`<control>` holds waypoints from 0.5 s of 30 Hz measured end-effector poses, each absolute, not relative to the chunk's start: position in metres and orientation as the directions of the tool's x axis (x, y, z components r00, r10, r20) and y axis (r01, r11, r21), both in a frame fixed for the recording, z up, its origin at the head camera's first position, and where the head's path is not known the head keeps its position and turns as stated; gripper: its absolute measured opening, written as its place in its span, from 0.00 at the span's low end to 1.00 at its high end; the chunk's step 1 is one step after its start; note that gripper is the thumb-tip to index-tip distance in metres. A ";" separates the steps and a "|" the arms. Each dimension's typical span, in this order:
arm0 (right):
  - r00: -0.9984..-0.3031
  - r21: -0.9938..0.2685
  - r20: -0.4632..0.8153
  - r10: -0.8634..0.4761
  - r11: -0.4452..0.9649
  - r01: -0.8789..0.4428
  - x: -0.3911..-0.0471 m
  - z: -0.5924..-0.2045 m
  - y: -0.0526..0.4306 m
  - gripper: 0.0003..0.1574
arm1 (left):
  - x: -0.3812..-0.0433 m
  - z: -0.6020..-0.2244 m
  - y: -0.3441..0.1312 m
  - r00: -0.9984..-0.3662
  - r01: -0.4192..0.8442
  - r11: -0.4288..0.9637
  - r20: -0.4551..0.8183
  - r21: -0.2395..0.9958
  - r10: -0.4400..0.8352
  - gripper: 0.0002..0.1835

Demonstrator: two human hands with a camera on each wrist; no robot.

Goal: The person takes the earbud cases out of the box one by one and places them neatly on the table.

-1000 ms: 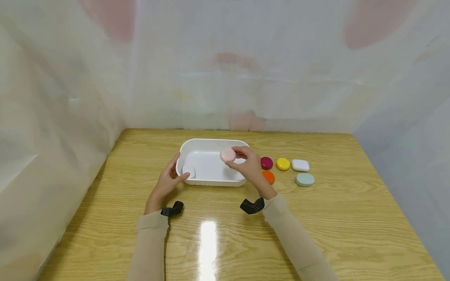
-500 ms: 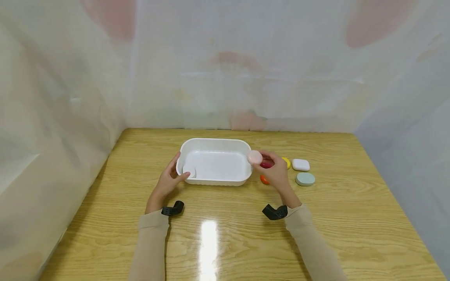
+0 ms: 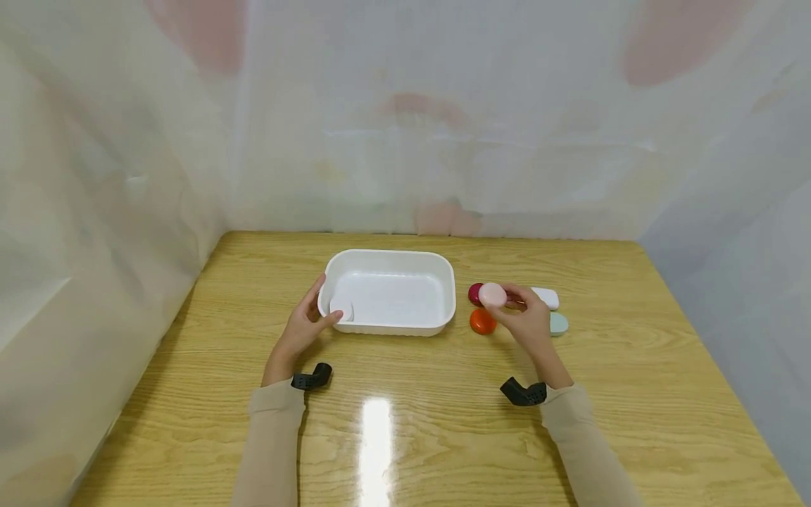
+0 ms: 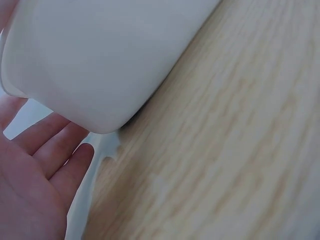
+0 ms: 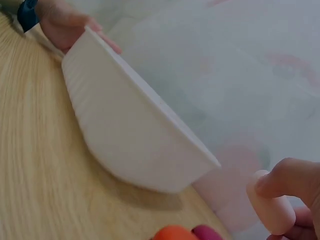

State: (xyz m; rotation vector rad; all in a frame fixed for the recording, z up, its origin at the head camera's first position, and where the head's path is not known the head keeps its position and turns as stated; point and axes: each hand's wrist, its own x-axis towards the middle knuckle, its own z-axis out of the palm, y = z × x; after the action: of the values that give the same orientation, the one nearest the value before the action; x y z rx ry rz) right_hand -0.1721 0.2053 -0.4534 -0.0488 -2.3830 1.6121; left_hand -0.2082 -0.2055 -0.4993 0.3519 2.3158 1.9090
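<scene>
My left hand [image 3: 305,329] holds a white plastic basin [image 3: 380,329] at its left end, thumb over the near rim and fingers against the outer wall. A white round piece [image 3: 342,308] lies in the near left corner of the basin, beside the thumb. My right hand [image 3: 527,320] pinches a round, pale pink bar of soap [image 3: 492,295] between thumb and fingers. In the right wrist view this pink soap [image 5: 270,205] shows edge-on, raised off the table. Below it on the table sit an orange round soap [image 3: 483,322] and a magenta one [image 3: 475,293].
A white soap [image 3: 546,298] and a pale green oval soap [image 3: 559,324] lie behind the right hand, partly covered. A yellow one is hidden there. The wooden table [image 3: 405,394] ends at a pale hanging sheet [image 3: 405,176] at the back, with sheets at both sides too.
My right hand has moved right with the pink soap, from over the basin to above the loose soaps. It now covers the yellow one. My left hand and the basin stay in place.
</scene>
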 end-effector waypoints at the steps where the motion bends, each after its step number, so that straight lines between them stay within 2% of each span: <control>1: -0.964 -0.914 0.197 0.181 0.390 -0.113 -0.170 -0.455 0.208 0.29 | -0.208 -0.500 -0.205 -0.965 0.105 0.177 0.057 0.979 0.255 0.46; 9: -0.963 -0.867 0.120 0.242 0.498 0.017 -0.158 -0.465 0.221 0.30 | -0.208 -0.500 -0.206 -0.968 0.090 0.177 0.044 0.980 0.249 0.46; 15: -0.963 -0.825 0.133 0.236 0.564 0.024 -0.153 -0.471 0.224 0.28 | -0.208 -0.500 -0.206 -0.967 0.091 0.177 0.045 0.980 0.252 0.46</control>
State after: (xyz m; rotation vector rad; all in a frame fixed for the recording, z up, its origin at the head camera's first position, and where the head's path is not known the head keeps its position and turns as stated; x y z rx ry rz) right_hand -0.1525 0.2244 -0.4713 -0.2173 -2.5697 1.3501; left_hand -0.2076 -0.2063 -0.5005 0.3393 2.3090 1.9075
